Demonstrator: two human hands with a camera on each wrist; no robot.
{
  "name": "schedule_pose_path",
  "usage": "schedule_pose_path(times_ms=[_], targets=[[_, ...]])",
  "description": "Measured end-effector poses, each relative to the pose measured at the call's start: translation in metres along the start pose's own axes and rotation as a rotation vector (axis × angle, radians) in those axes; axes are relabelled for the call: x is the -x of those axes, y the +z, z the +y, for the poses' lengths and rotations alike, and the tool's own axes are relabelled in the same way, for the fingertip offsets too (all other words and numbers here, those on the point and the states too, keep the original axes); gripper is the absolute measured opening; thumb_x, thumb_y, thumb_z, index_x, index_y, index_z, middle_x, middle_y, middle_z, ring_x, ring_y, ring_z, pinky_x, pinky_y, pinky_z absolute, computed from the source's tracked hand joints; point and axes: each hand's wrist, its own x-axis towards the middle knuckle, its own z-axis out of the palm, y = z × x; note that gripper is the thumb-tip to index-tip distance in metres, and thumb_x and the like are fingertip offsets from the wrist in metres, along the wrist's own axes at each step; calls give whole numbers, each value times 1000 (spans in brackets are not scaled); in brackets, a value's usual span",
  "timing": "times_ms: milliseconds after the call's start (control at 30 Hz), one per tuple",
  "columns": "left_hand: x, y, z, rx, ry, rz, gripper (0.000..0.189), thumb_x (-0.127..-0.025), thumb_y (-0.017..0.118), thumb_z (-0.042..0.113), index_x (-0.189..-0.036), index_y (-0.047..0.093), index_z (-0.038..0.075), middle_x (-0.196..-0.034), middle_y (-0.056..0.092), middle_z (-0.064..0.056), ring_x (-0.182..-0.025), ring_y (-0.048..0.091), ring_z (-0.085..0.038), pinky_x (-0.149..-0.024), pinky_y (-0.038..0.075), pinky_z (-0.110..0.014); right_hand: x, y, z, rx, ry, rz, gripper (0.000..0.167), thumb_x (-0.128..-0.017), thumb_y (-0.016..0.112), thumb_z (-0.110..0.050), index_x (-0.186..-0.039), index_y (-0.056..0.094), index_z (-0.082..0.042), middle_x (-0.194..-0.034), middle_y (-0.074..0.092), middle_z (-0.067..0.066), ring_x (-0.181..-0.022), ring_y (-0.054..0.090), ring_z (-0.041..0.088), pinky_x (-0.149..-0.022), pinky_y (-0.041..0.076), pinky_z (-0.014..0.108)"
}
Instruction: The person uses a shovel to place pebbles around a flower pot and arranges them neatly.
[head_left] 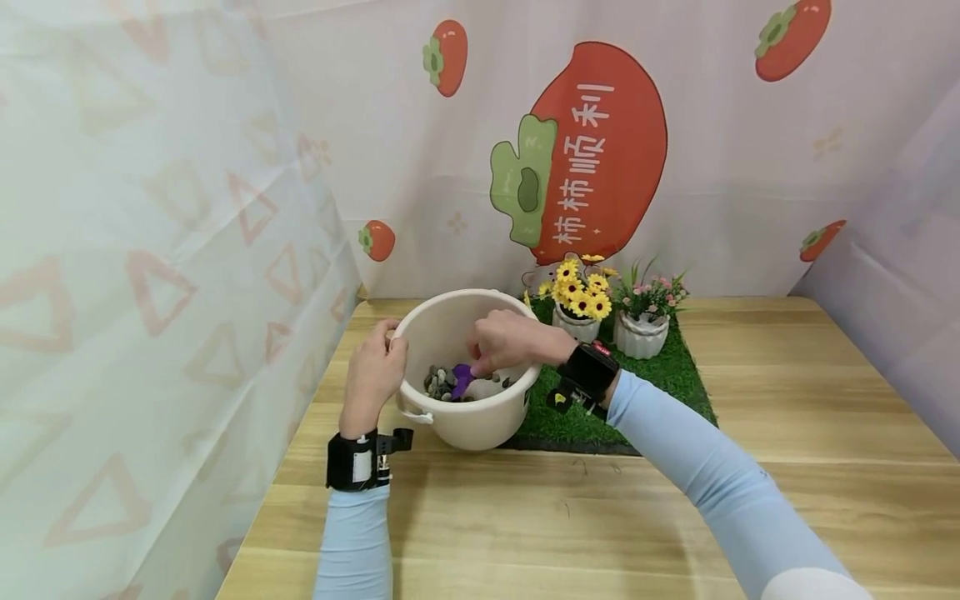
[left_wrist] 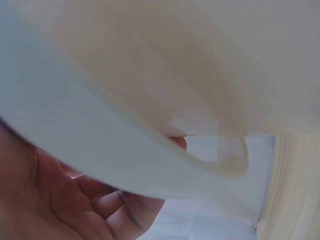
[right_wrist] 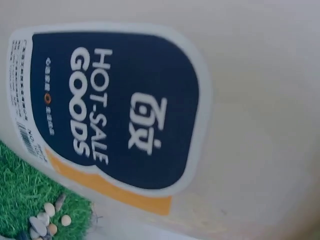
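A cream plastic bucket (head_left: 480, 429) leans with its mouth toward me. My left hand (head_left: 377, 371) grips its left rim; in the left wrist view the fingers (left_wrist: 135, 212) lie curled under the rim (left_wrist: 100, 135). Reaching over the right rim, my right hand (head_left: 504, 340) is inside the bucket, its fingers curled at a purple object (head_left: 462, 380) whose full shape is hidden. Grey and brown pebbles (head_left: 437, 382) lie in the bottom around it. A dark blue label (right_wrist: 115, 110) on the bucket's outside fills much of the right wrist view.
Right of the bucket lies a green turf mat (head_left: 675, 387) on the wooden table (head_left: 525, 525). Two white pots stand there, one with yellow flowers (head_left: 576, 292), one with pink flowers (head_left: 651, 296). Several loose pebbles (right_wrist: 45, 222) show on the turf. Printed cloth (head_left: 412, 167) hangs behind.
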Motion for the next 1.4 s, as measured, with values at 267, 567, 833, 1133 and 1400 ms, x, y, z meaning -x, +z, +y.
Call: schedule_pose_path(times_ms=[267,567,833,1133,1400], targets=[[1,2,0,11,-6,-2,43,-97,38,28,-135,53,14,-98,67,-14,-88,65,-32,-70,53,-42,3,1,2,1,13,32,14,-82,78,-32,-79,72,-20,-67,64,-8,-58,54,9,-60,39,23],[0,1,-1,24,-17,-3,44,-97,39,29,-136,53,14,-95,66,-13,-86,65,-32,-69,52,-39,2,1,4,5,9,71,16,-80,80,-33,-76,71,-21,-66,64,-8,-57,54,8,-58,39,22],[1,0,-2,19,-45,-33,45,-98,38,30,-138,51,14,-99,65,-14,-89,65,-32,-69,52,-38,3,-1,4,8,1,59,16,-81,79,-33,-78,71,-20,-68,64,-8,-58,54,8,-60,39,22],[-1,-3,1,13,-35,-18,46,-96,37,29,-137,52,14,-97,65,-14,-85,64,-31,-70,51,-39,6,-11,6,-55,-21,108,16,-82,78,-32,-80,71,-18,-74,66,-6,-64,58,7,-64,44,23],[2,-1,1,20,-35,-2,46,-96,38,29,-136,53,14,-97,66,-14,-86,65,-31,-71,52,-41,17,-10,4,-92,-9,144,17,-85,75,-36,-86,71,-19,-80,69,-7,-67,59,5,-65,46,23]])
